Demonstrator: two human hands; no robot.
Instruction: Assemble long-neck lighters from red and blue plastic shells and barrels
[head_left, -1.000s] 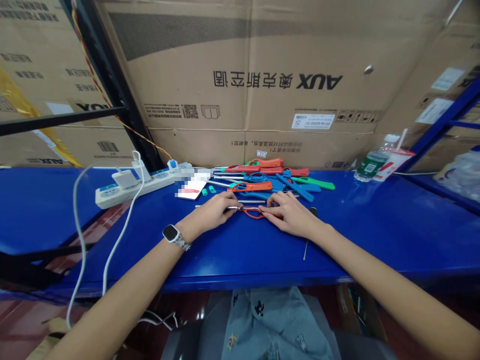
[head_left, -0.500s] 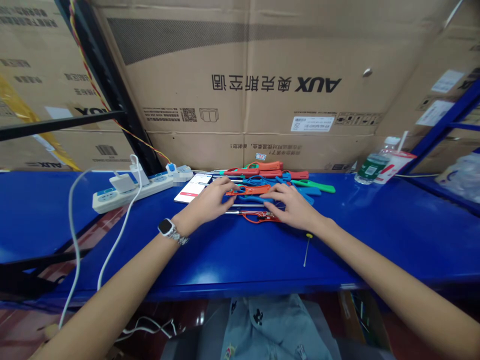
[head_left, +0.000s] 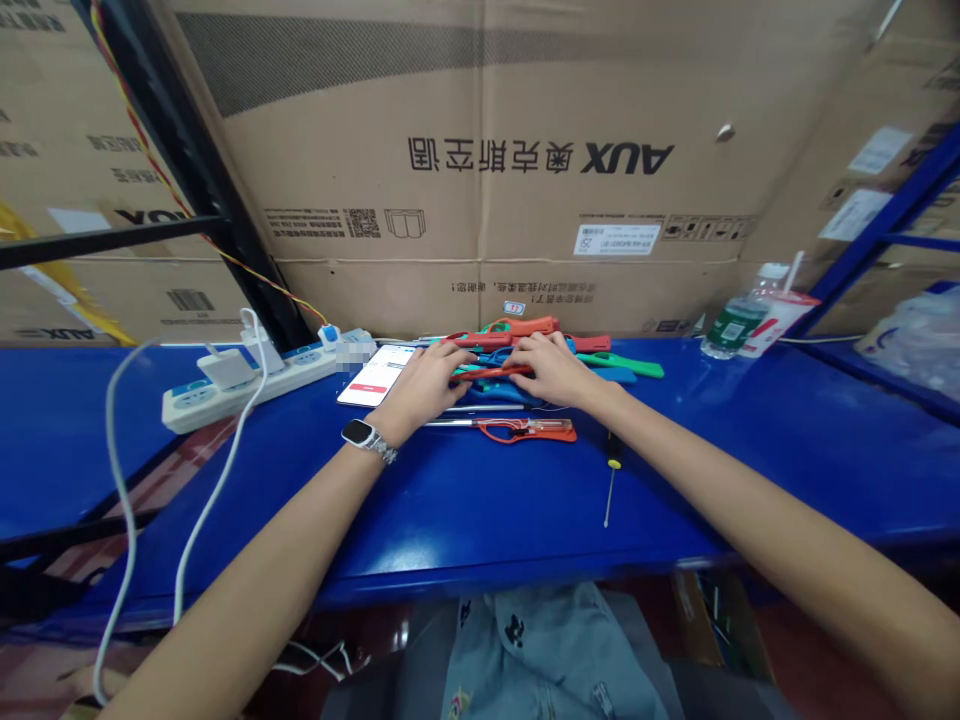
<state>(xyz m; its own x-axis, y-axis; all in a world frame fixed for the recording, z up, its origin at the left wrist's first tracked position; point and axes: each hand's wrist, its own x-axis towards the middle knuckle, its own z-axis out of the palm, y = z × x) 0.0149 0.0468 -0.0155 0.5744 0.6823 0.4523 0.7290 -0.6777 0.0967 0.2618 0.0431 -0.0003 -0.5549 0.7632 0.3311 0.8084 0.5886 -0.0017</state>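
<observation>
My left hand (head_left: 431, 382) and my right hand (head_left: 553, 370) are over a pile of long-necked lighters. Between them is an orange-red lighter casing (head_left: 491, 373), pinched at its left end by my left fingers and at its right end by my right fingers. Beneath it lie a blue lighter casing (head_left: 499, 393) and a metal tube. Nearer to me, an opened orange lighter (head_left: 529, 430) shows its inner parts and wires. A screwdriver (head_left: 613, 466) with a yellow-and-black handle lies below my right wrist. Behind my hands are red lighters (head_left: 487, 340) and a green one (head_left: 634, 366).
On the blue table (head_left: 465, 520), a phone (head_left: 375, 376) with a lit screen lies left of my left hand. A white power strip (head_left: 225, 390) with plugs stands farther left. A bottle (head_left: 731, 325) and a cup (head_left: 780, 322) stand at right, before a large cardboard box (head_left: 465, 80).
The orange casing has turned edge-on in my hands. My right hand has moved back and left, uncovering the opened orange lighter and the screwdriver's handle. The camera view has shifted slightly.
</observation>
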